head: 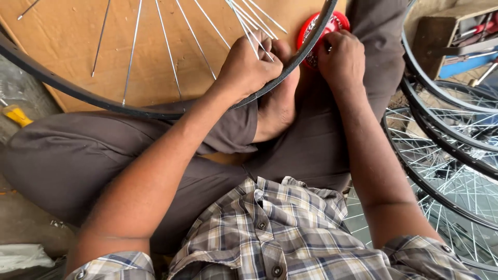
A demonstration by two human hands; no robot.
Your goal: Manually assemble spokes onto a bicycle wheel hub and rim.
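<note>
A black bicycle wheel rim point(67, 89) with thin silver spokes point(168, 49) lies across my lap and over a sheet of cardboard point(67, 36). My left hand point(248, 67) is closed around the rim and a few spokes near my bare foot point(277, 103). My right hand point(341, 59) is closed at the outer edge of the rim, fingers pinched on a small part that I cannot make out. A round red container point(332, 23) sits just behind the right hand, partly hidden by the rim.
Several spoked wheels point(446, 150) are stacked at my right. A wooden box point(441, 31) with tools stands at the back right. A yellow-handled tool point(15, 114) lies at the left by clear plastic. My grey trousers and plaid shirt fill the foreground.
</note>
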